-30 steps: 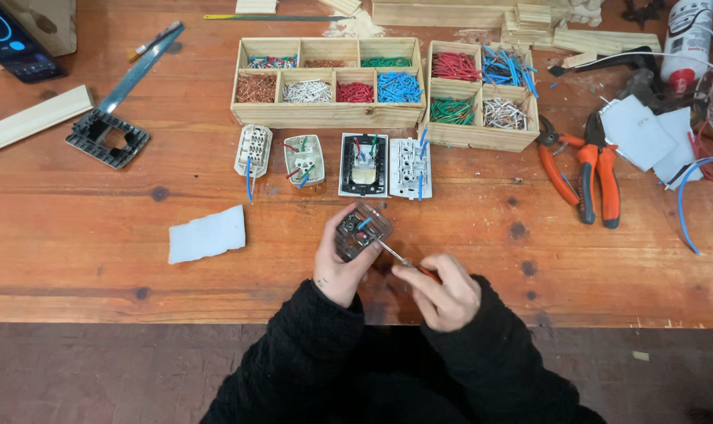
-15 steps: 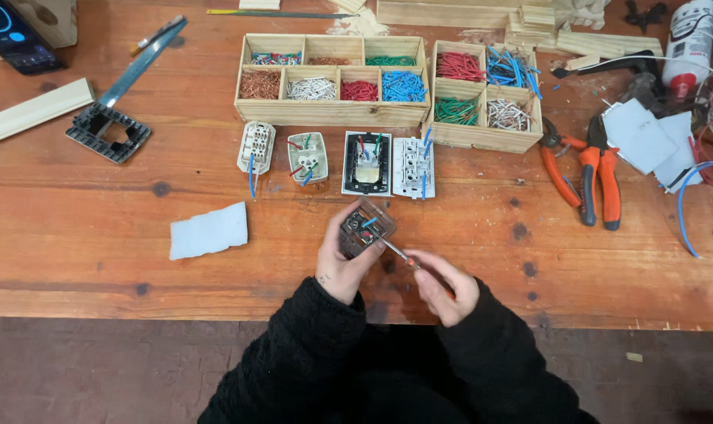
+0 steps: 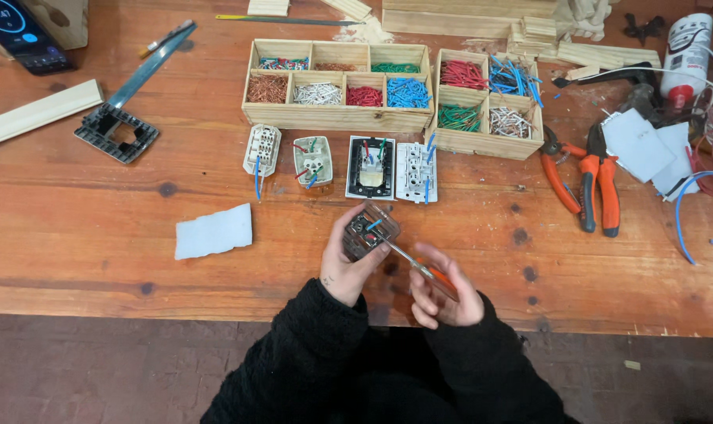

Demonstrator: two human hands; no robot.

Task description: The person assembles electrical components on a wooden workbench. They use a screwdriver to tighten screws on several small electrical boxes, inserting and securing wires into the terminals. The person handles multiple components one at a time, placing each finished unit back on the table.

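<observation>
My left hand point(image 3: 345, 267) grips a small dark switch module point(image 3: 369, 231) with short coloured wires stuck in its back, held just above the wooden table's point(image 3: 97, 251) near edge. In my right hand point(image 3: 443, 294) is a screwdriver point(image 3: 410, 259) with an orange handle; its metal tip rests on the module. Both arms wear black sleeves.
Beyond my hands lie a row of wired switch modules point(image 3: 370, 167). Behind them stand two wooden trays point(image 3: 337, 116) of sorted coloured wire bits. Orange pliers point(image 3: 584, 179) lie right, a white paper scrap point(image 3: 213, 232) left, a dark frame point(image 3: 115, 132) and phone point(image 3: 23, 31) far left.
My right hand has turned the screwdriver a little, its fingers now spread more on the handle. The left hand and module have hardly moved.
</observation>
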